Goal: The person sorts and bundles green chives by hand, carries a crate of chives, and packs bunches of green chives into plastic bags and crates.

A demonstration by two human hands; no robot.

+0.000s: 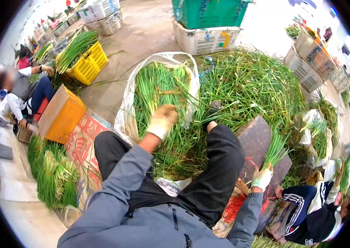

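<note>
Seemingly work is midway: bundled greens sit in the clear bag, a loose heap remains beside it, the right hand clasps a bunch right of it, and the left hand, grip unclear, is over it.

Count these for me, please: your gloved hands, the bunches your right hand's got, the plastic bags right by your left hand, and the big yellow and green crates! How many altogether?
Gloved hands, left hand and right hand: 2
Held bunch of green stalks: 1
Plastic bag: 1
Yellow crate: 1
Green crate: 1
Total: 6
</note>
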